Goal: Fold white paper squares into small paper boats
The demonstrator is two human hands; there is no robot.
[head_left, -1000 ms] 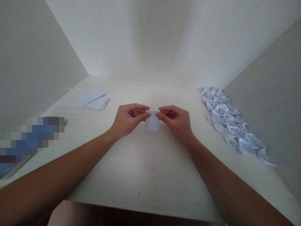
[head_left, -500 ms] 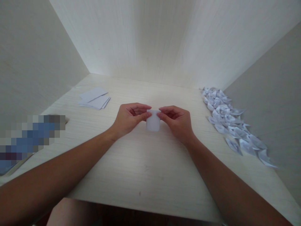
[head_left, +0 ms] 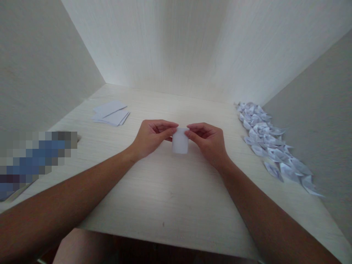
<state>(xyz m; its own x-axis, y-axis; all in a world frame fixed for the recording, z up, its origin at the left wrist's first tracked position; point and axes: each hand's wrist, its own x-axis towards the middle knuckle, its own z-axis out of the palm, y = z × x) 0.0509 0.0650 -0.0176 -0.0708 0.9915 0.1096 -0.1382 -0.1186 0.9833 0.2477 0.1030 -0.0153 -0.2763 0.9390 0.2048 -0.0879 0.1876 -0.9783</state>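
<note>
A small white piece of paper (head_left: 180,142) is held upright over the middle of the pale wooden desk (head_left: 165,190). My left hand (head_left: 152,137) pinches its upper left corner between thumb and fingers. My right hand (head_left: 206,141) pinches the upper right corner the same way. Both hands are closed on the paper, with the lower part of the sheet hanging free between them.
A small stack of flat white paper sheets (head_left: 111,113) lies at the back left. A long heap of several folded white paper pieces (head_left: 271,143) runs along the right wall. A blurred-out patch (head_left: 35,157) sits at the left edge. Walls enclose the desk on three sides.
The hands and the paper have barely moved; the paper looks slightly narrower between the fingers. The view has tilted a little.
</note>
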